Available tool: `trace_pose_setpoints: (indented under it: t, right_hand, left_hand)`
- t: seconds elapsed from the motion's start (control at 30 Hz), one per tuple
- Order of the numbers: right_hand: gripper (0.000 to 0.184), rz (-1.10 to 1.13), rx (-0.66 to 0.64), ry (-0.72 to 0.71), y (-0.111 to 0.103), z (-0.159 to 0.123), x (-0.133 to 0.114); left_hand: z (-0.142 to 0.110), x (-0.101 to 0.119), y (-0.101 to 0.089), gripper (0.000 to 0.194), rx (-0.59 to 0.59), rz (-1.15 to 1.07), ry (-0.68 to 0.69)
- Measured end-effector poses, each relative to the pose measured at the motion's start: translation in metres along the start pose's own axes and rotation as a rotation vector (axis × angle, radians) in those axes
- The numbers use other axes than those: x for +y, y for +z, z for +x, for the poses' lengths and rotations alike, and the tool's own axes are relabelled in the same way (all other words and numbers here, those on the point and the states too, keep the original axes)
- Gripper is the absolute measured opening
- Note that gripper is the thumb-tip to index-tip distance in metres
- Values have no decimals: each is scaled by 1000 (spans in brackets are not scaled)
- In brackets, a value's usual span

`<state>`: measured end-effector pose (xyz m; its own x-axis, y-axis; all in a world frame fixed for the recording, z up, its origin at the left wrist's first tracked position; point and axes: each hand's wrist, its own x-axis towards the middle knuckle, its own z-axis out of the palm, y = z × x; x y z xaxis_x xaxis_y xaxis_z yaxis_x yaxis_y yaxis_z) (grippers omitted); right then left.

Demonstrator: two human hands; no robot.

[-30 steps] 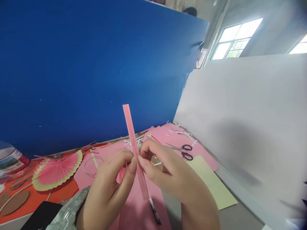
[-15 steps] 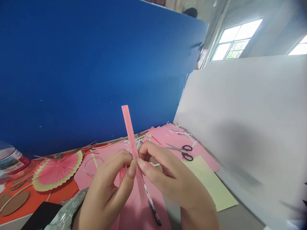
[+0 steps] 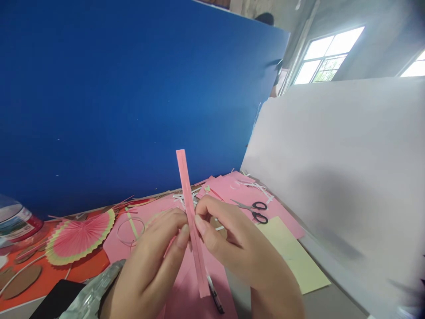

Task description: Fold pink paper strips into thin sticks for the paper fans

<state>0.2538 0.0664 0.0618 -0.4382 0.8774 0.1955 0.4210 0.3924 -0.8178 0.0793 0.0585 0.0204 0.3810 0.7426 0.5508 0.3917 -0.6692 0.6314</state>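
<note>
A long, narrow strip of folded pink paper (image 3: 186,181) stands tilted in front of me, a crease running down its length. My left hand (image 3: 159,257) pinches its left edge near the middle between thumb and forefinger. From the other side, my right hand (image 3: 229,243) has its thumb and curled forefinger on the right edge at about the same height. Beneath the strip's lower end a pen (image 3: 216,297) lies on pink paper (image 3: 186,301). Black-handled scissors (image 3: 254,210) rest beyond my right hand.
To the left, a pleated pink-and-yellow paper fan (image 3: 81,239) lies on orange paper (image 3: 96,266), near a plastic jar (image 3: 18,223) and a dark flat object (image 3: 58,301). Pale yellow paper (image 3: 295,257) is at right. Blue (image 3: 133,88) and white (image 3: 332,146) panels border the table.
The strip has shifted slightly right and its lower end has come toward me, now covering more of the pen. Both hands have moved a little to the right with it.
</note>
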Motion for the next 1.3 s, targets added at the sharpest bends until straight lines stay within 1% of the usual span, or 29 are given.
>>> trace_pose_setpoints:
  t: [0.07,0.1,0.2,0.3,0.43,0.57,0.7,0.83,1.0,1.07,1.3]
  right_hand:
    - [18,-5,-8,14,0,0,1]
    - [18,-5,6,10,0,-1,2]
    - [18,10,56,-23,4,-1,6]
    - [18,22,43,-33,8,0,7]
    - [20,6,32,-33,9,1,5]
    - [22,7,23,-72,8,0,6]
    - [21,-10,9,-50,8,-2,8]
    - [20,-19,4,-48,8,-1,10]
    - [21,60,-30,-126,7,3,13]
    - [22,44,-13,-133,7,4,13]
    - [25,-117,70,-29,14,-1,13]
  left_hand:
    - [-1,1,0,25,4,11,31]
    - [-1,1,0,26,7,4,20]
    - [2,1,2,25,39,-82,-71]
    - [4,-1,3,24,44,-183,-137]
    - [3,-5,0,19,17,-184,-171]
    - [2,-4,0,18,32,-174,-164]
    - [4,1,2,17,44,-173,-136]
    - [3,1,0,16,5,-151,-150]
    - [3,0,-1,15,7,-109,-138]
    - [4,0,-1,14,3,-69,-118]
    - [3,-3,0,13,16,130,-78]
